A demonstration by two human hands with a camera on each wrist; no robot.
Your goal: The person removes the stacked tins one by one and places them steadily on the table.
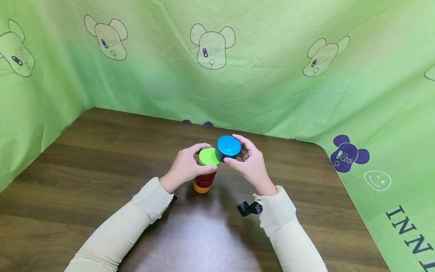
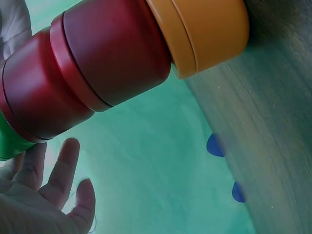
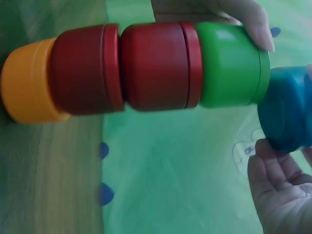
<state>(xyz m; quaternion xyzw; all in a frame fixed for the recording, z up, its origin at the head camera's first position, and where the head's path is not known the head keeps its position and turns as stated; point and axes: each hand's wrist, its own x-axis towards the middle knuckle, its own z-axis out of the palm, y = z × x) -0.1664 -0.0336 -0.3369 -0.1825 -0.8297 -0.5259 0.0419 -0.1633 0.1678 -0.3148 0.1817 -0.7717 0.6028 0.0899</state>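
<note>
A stack stands on the wooden table (image 1: pixel 102 170): an orange tin (image 1: pixel 201 187) at the bottom, two dark red tins (image 1: pixel 205 179) above it and a green tin (image 1: pixel 208 155) on top. My left hand (image 1: pixel 201 158) grips the green tin from the left, with its fingers (image 3: pixel 243 19) curled over the rim. My right hand (image 1: pixel 234 149) holds a blue tin (image 1: pixel 228 147) tilted against the green tin's upper right edge. The right wrist view shows the orange (image 3: pixel 27 83), red (image 3: pixel 156 66), green (image 3: pixel 229 66) and blue (image 3: pixel 287 109) tins in a row. Whether blue touches green is unclear.
Green cloth printed with bears (image 1: pixel 212 45) walls in the table at the back and on both sides. The table's rounded far right corner (image 1: pixel 323 147) is near the cloth. A black wrist camera mount (image 1: pixel 249 207) sits at my right cuff.
</note>
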